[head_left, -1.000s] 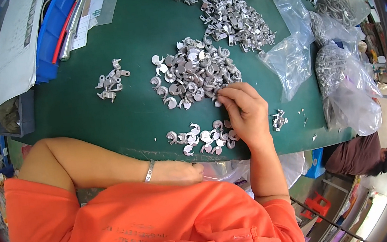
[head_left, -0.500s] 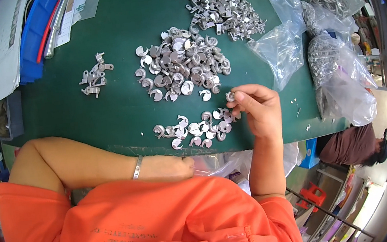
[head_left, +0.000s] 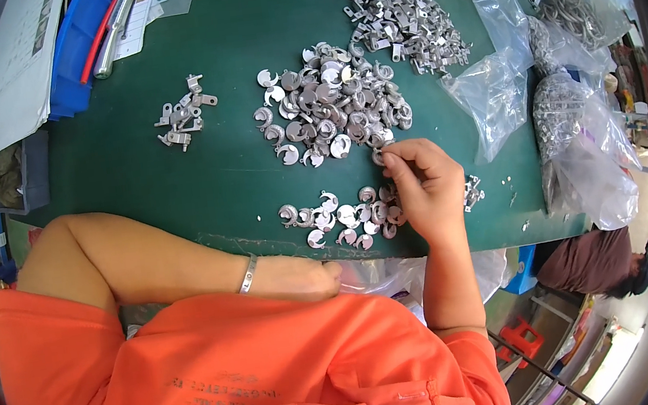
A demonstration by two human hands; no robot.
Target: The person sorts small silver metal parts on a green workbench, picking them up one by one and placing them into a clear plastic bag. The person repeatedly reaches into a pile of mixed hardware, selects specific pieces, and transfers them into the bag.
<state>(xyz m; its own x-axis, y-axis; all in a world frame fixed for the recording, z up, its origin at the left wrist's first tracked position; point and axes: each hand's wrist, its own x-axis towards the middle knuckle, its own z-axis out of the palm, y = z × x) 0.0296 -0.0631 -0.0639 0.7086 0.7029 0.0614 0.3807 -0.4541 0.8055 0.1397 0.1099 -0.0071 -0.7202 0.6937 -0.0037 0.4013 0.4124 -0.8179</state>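
My right hand (head_left: 433, 189) is closed, thumb and fingertips pinching a small crescent-shaped metal part (head_left: 377, 157). It is at the near right edge of a large heap of similar silver crescent parts (head_left: 328, 101). Nearer to me lies a smaller loose group of crescent parts (head_left: 348, 216), partly behind the right hand. My left hand (head_left: 297, 277) rests low at the table's front edge, its fingers curled and mostly hidden, next to clear plastic (head_left: 369, 271). What it holds, if anything, does not show.
Small metal brackets form a big pile (head_left: 407, 18) at the back and a little cluster (head_left: 187, 112) at left. Clear bags (head_left: 575, 139) of parts line the right side of the green table (head_left: 118, 171). A blue tray (head_left: 70, 76) stands left. Another person (head_left: 590, 263) is at right.
My right hand has moved away from the smaller group to the large heap's near edge. Small parts right of its wrist now show. The view has shifted slightly; my left hand stays at the table edge.
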